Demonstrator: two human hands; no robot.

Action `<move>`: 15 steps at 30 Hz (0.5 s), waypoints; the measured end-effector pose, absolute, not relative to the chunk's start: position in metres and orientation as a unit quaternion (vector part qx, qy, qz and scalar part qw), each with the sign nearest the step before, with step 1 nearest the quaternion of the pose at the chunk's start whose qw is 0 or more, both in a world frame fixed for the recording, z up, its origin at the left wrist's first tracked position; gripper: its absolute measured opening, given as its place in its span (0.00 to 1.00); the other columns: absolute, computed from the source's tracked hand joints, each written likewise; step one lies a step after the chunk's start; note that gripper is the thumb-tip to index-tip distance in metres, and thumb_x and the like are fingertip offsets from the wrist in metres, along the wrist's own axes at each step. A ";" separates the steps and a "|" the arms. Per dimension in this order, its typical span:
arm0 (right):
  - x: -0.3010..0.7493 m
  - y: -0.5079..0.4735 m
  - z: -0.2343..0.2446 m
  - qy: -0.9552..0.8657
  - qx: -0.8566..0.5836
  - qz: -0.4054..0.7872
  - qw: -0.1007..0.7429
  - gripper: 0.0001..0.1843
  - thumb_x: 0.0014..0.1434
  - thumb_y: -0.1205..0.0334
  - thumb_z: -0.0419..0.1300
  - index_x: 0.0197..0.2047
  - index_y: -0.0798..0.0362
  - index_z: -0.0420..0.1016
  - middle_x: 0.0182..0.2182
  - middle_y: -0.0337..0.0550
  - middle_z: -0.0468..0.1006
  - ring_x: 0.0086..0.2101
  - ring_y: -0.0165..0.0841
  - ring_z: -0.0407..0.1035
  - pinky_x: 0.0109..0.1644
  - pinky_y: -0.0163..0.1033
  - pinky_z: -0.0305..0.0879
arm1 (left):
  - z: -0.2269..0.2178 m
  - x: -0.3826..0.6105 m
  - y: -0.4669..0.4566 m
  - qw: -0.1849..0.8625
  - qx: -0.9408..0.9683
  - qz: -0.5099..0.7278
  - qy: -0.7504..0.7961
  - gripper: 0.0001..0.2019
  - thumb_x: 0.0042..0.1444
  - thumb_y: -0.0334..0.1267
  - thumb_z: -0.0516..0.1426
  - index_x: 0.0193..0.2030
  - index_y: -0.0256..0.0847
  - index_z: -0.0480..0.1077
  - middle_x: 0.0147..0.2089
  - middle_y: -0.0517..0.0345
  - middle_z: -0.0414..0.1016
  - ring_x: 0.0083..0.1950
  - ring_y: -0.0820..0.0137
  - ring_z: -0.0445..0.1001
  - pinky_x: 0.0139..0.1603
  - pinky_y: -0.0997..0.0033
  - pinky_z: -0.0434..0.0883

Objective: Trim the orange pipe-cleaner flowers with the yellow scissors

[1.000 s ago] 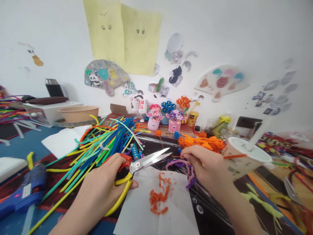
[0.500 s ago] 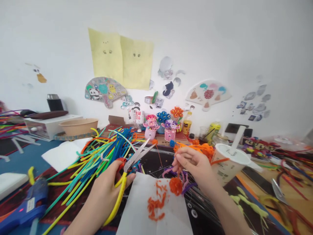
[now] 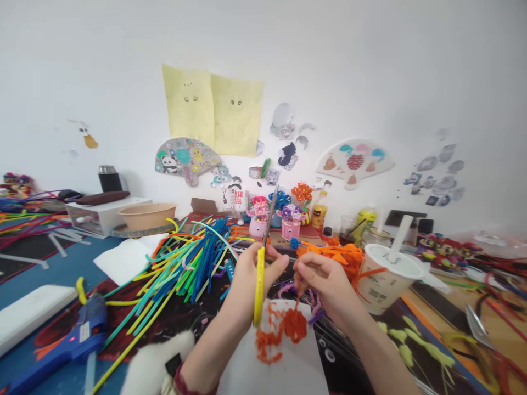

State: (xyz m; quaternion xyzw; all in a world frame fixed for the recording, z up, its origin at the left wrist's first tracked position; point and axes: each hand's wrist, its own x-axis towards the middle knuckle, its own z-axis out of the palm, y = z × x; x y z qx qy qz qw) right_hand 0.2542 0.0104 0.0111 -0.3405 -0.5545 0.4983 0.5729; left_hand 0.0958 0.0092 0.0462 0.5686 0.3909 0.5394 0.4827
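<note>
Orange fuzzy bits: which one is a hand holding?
The round orange ball, hanging on a stem from the right hand. The orange scraps lie loose on the white paper; the orange heap lies farther back.

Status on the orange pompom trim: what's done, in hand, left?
Done: orange clippings lie on the white paper, shaped orange pieces heaped behind. In hand: right hand pinches the orange pompom over the paper; left hand grips the scissors, blades up, off the pompom. Left: likely more trimming; uncut pipe cleaners lie piled alongside.
</note>
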 end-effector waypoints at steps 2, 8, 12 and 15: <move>0.254 0.010 0.012 -0.571 -0.349 0.496 0.554 0.15 0.52 0.51 0.68 0.28 0.55 0.74 0.20 0.37 0.72 0.22 0.27 0.67 0.26 0.32 0.66 | 0.050 0.095 0.016 0.475 0.584 0.540 0.377 0.17 0.42 0.47 0.64 0.30 0.41 0.64 0.25 0.67 0.69 0.24 0.77 0.62 0.27 0.76 0.60; 0.253 0.008 0.015 -0.608 -0.348 0.499 0.510 0.15 0.52 0.52 0.68 0.30 0.56 0.77 0.25 0.38 0.71 0.24 0.27 0.65 0.27 0.32 0.61 | 0.055 0.098 0.019 0.486 0.617 0.507 0.355 0.15 0.38 0.41 0.67 0.27 0.39 0.67 0.24 0.67 0.68 0.25 0.76 0.65 0.27 0.76 0.62; 0.254 0.006 0.013 -0.604 -0.326 0.543 0.485 0.15 0.58 0.51 0.63 0.32 0.56 0.75 0.27 0.41 0.74 0.29 0.30 0.69 0.35 0.35 0.65 | 0.055 0.099 0.022 0.473 0.605 0.530 0.360 0.13 0.39 0.41 0.66 0.26 0.39 0.67 0.21 0.68 0.67 0.23 0.76 0.66 0.26 0.76 0.63; 0.255 0.003 0.014 -0.591 -0.272 0.609 0.454 0.17 0.61 0.49 0.59 0.43 0.54 0.72 0.32 0.44 0.76 0.31 0.33 0.72 0.39 0.40 0.66 | 0.058 0.095 0.026 0.431 0.576 0.583 0.378 0.13 0.39 0.40 0.66 0.27 0.39 0.66 0.23 0.68 0.68 0.25 0.76 0.66 0.28 0.76 0.64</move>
